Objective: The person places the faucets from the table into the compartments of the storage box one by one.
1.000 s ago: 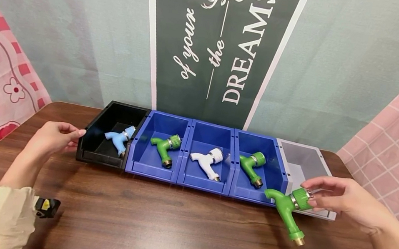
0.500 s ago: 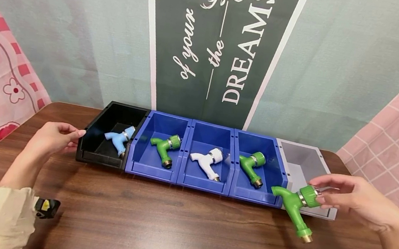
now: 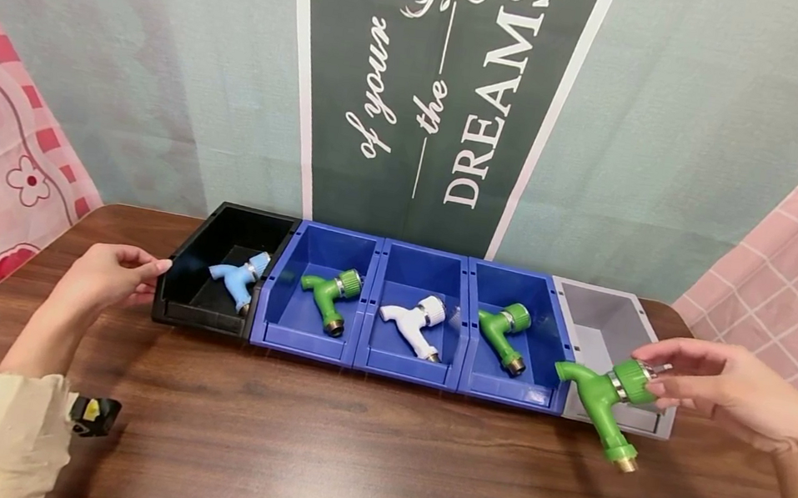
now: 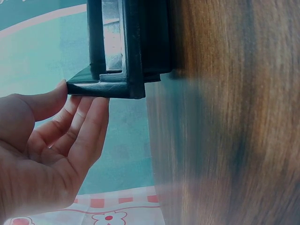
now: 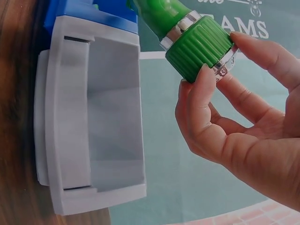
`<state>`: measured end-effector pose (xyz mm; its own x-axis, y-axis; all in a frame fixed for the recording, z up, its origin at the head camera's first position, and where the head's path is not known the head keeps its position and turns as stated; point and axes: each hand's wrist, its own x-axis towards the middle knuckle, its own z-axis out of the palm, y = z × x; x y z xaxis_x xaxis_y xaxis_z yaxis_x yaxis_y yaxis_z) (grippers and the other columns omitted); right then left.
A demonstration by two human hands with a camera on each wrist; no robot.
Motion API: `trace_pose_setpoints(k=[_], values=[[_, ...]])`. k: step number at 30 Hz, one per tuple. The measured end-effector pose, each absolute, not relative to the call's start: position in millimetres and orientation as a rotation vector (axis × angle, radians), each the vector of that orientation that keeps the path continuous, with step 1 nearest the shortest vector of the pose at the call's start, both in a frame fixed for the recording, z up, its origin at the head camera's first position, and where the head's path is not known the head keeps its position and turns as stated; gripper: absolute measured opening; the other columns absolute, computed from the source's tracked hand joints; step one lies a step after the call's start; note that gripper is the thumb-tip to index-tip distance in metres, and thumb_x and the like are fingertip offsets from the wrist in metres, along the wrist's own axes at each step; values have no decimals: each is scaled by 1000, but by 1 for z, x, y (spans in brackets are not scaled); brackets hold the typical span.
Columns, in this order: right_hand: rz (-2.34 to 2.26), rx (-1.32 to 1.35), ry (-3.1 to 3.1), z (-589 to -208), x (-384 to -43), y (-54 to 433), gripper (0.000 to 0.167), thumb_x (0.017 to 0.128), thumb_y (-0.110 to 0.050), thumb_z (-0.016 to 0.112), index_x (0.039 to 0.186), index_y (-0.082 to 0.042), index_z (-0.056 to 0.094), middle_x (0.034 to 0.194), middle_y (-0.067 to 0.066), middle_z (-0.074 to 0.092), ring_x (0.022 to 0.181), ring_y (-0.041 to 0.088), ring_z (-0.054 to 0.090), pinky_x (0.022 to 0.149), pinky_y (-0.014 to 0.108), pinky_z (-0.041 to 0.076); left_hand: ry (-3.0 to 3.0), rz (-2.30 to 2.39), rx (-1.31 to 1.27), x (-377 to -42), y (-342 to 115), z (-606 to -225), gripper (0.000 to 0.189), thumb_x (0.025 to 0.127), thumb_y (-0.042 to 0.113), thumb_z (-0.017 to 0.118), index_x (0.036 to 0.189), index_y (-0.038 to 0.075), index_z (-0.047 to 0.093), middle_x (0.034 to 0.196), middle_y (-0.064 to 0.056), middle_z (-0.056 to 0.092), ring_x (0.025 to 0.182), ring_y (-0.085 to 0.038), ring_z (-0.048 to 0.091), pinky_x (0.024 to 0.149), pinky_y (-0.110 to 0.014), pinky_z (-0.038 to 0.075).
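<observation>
By the knob end, my right hand (image 3: 735,398) pinches a green plastic tap (image 3: 606,398) with a brass threaded tip. It hangs in front of the grey bin (image 3: 653,425), its spout toward the left. In the right wrist view, my thumb and fingers hold the chrome cap end of its ribbed green knob (image 5: 201,49). My left hand (image 3: 110,274) grips the black bin (image 3: 204,316) at its left side, thumb at the top rim and fingertips on the outer wall (image 4: 122,91). Inside that bin lies a light-blue tap (image 3: 238,280).
Three blue bins (image 3: 303,343) stand in a row between the black and grey ones. They hold a green tap (image 3: 328,299), a white tap (image 3: 416,327) and another green tap (image 3: 504,336). The wooden table (image 3: 341,460) extends in front; a printed curtain (image 3: 165,67) hangs behind.
My right hand has carried the green tap to the right and slightly up, from the last blue bin's front corner to before the grey bin. My left hand stays put.
</observation>
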<state>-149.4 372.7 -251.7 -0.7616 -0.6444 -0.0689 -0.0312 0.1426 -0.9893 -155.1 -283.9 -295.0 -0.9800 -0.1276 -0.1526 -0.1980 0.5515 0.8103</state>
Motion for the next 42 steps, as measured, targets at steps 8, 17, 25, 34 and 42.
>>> trace_pose_setpoints(k=[8,17,25,34,42], values=[[-1711,-633,1951,-246,-154,382,45,88,20,35,117,-5,59,103,8,64,89,17,62,73,31,53,2697,1433,-284,-155,-284,-295,43,93,26,52,105,-15,50,74,-2,56,65,-9,55,64,-28,54],[-1856,-683,1807,-246,-164,393,50,87,25,27,119,1,57,109,11,62,93,20,62,77,32,52,2682,1446,-283,-156,-285,-295,43,93,25,52,106,-16,50,73,-2,56,65,-10,56,64,-29,55],[-1934,-550,1883,-248,-170,396,45,88,22,31,113,0,62,104,9,64,89,18,63,74,32,53,2681,1435,-289,-155,-284,-294,42,94,25,52,106,-15,50,75,-3,56,65,-10,56,65,-29,54],[-1913,-343,2043,-251,-178,395,38,87,18,42,103,-5,67,96,6,66,82,17,64,70,30,54,2692,1417,-289,-154,-283,-294,44,93,26,52,108,-16,50,76,-5,56,66,-10,56,66,-30,55],[-1954,-339,2012,-254,-182,395,40,87,19,39,102,-5,68,95,6,66,82,16,64,70,29,54,2698,1412,-295,-155,-283,-294,44,93,25,52,108,-16,50,76,-5,56,66,-10,56,66,-30,55]])
